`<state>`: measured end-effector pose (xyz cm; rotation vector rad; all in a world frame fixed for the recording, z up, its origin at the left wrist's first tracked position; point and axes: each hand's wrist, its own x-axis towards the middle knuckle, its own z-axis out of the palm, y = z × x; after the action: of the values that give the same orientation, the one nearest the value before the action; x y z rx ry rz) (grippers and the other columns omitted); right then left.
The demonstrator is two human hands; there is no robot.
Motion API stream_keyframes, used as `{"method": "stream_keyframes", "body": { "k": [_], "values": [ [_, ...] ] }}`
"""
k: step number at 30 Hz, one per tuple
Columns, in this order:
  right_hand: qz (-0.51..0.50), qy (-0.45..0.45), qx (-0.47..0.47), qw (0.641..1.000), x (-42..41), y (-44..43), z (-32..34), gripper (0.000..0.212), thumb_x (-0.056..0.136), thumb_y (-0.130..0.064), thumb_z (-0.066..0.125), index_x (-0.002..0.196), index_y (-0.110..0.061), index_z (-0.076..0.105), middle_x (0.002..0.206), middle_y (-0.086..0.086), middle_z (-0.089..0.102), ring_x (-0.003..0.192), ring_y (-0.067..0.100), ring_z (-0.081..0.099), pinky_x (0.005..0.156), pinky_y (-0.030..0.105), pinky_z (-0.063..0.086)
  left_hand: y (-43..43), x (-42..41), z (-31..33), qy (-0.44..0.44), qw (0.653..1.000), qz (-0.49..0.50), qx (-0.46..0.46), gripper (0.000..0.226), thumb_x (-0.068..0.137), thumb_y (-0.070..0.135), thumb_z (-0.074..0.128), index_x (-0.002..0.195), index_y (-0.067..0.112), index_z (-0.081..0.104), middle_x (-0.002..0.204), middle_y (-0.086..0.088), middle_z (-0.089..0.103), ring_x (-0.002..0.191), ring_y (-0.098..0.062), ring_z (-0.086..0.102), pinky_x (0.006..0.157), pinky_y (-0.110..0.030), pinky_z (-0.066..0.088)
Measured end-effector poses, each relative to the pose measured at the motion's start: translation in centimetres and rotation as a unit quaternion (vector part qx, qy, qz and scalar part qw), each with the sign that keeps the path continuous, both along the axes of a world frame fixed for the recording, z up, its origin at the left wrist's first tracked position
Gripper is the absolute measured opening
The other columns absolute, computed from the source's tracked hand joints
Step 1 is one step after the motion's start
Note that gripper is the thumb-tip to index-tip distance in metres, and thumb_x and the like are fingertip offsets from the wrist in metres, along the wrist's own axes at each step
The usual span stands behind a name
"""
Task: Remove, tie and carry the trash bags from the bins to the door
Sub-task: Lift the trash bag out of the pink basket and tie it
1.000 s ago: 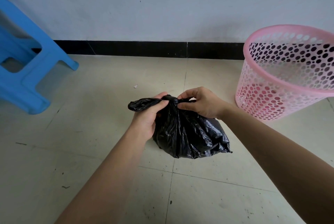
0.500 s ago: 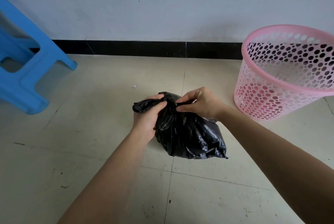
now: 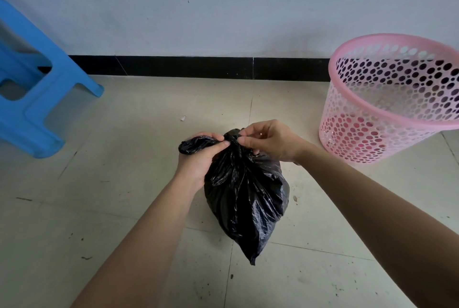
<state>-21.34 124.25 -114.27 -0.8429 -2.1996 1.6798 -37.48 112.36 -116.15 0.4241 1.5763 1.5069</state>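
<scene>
A full black trash bag [image 3: 246, 198] hangs in front of me above the tiled floor, its pointed bottom near a tile seam. My left hand [image 3: 198, 158] grips the gathered neck, with a loose flap of the bag sticking out to the left of the fist. My right hand [image 3: 268, 141] pinches the twisted top of the bag from the right, thumb and fingers closed on the plastic. A pink perforated bin [image 3: 390, 99] with no bag in it stands tilted at the right, by the wall.
A blue plastic stool [image 3: 37, 94] stands at the left near the wall. The white wall with a black skirting strip [image 3: 198, 68] runs across the back. A small white scrap [image 3: 183, 118] lies on the floor beyond the bag.
The bag has been lifted off the floor and now hangs stretched long. My hands stay together at its neck, the right one shifting from a full grasp to a fingertip pinch.
</scene>
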Motion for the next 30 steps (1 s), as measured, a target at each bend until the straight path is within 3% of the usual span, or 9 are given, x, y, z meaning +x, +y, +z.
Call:
{"method": "stream_keyframes", "body": {
  "k": [3,5,8,11,14,19,25,27,30],
  "values": [
    [-0.012,-0.038,0.085,0.996,0.0,0.5,0.5,0.018,0.093,-0.030,0.067,0.099,-0.014,0.072,0.086,-0.003,0.070,0.075,0.007,0.063,0.075,0.029,0.052,0.0,-0.2,1.1,0.015,1.000,-0.017,0.006,0.019,0.071,0.008,0.085,0.075,0.023,0.076,0.095,-0.007,0.076,0.097,-0.026,0.072,0.096,-0.045,0.055],
    [0.007,-0.069,0.216,0.974,-0.1,0.6,1.2,0.021,0.098,-0.032,0.059,0.103,-0.013,0.067,0.094,-0.001,0.064,0.084,0.015,0.061,0.076,0.031,0.050,0.1,-0.3,2.0,0.029,0.999,-0.015,0.022,0.017,0.071,0.007,0.085,0.078,0.021,0.077,0.093,-0.005,0.077,0.095,-0.021,0.073,0.092,-0.038,0.056],
    [0.040,-0.104,0.435,0.893,-0.2,0.7,2.3,0.024,0.102,-0.031,0.049,0.109,-0.011,0.060,0.101,0.002,0.054,0.077,0.018,0.051,0.067,0.030,0.038,0.1,-0.4,2.9,0.051,0.998,-0.017,0.042,0.016,0.071,0.008,0.084,0.083,0.017,0.077,0.092,-0.003,0.077,0.094,-0.017,0.073,0.084,-0.028,0.055],
    [0.056,-0.144,0.592,0.791,0.1,1.4,2.7,0.019,0.103,-0.027,0.044,0.106,-0.013,0.057,0.096,0.002,0.053,0.069,0.018,0.049,0.063,0.036,0.045,0.1,-0.3,2.9,0.062,0.996,-0.008,0.065,0.017,0.068,0.009,0.085,0.082,0.015,0.077,0.091,-0.001,0.077,0.095,-0.014,0.073,0.079,-0.020,0.054],
    [0.060,-0.187,0.656,0.729,1.1,2.2,1.9,0.012,0.097,-0.014,0.046,0.103,-0.013,0.056,0.092,0.004,0.053,0.067,0.019,0.045,0.066,0.038,0.046,0.2,-0.8,2.5,0.077,0.995,0.012,0.065,0.017,0.070,0.004,0.084,0.074,0.019,0.077,0.086,0.002,0.077,0.095,-0.013,0.073,0.082,-0.019,0.053],
    [0.065,-0.265,0.666,0.694,3.5,2.4,-1.5,0.018,0.088,-0.010,0.049,0.106,-0.012,0.053,0.090,0.005,0.050,0.073,0.020,0.043,0.076,0.039,0.042,-0.9,-1.4,-0.4,0.075,0.997,0.025,-0.013,0.021,0.070,0.004,0.086,0.065,0.023,0.077,0.086,-0.002,0.076,0.103,-0.024,0.071,0.102,-0.038,0.050],
    [0.033,-0.281,0.641,0.714,4.7,1.3,-4.3,0.032,0.095,-0.010,0.022,0.108,-0.007,0.051,0.089,0.009,0.049,0.073,0.022,0.042,0.072,0.039,0.041,-1.1,-0.5,-2.1,0.020,0.998,0.025,-0.053,0.015,0.075,-0.001,0.081,0.080,0.011,0.073,0.089,-0.006,0.074,0.096,-0.023,0.070,0.083,-0.031,0.055],
    [0.011,-0.247,0.581,0.775,4.7,1.0,-4.9,0.034,0.103,-0.023,0.022,0.109,-0.010,0.052,0.096,0.008,0.054,0.075,0.022,0.049,0.075,0.038,0.043,-1.7,-0.3,-2.7,0.012,0.996,0.045,-0.069,0.014,0.075,0.006,0.083,0.086,0.009,0.074,0.093,-0.007,0.075,0.096,-0.023,0.071,0.082,-0.031,0.056],
    [-0.092,-0.208,0.395,0.890,3.7,0.5,-6.8,0.026,0.102,-0.036,0.039,0.111,-0.015,0.053,0.114,0.005,0.053,0.097,0.021,0.053,0.088,0.040,0.045,-1.8,0.9,-4.3,0.040,0.985,0.127,-0.114,0.023,0.077,0.023,0.085,0.090,0.008,0.073,0.094,-0.003,0.076,0.092,-0.017,0.071,0.073,-0.023,0.054]
  ]
}}
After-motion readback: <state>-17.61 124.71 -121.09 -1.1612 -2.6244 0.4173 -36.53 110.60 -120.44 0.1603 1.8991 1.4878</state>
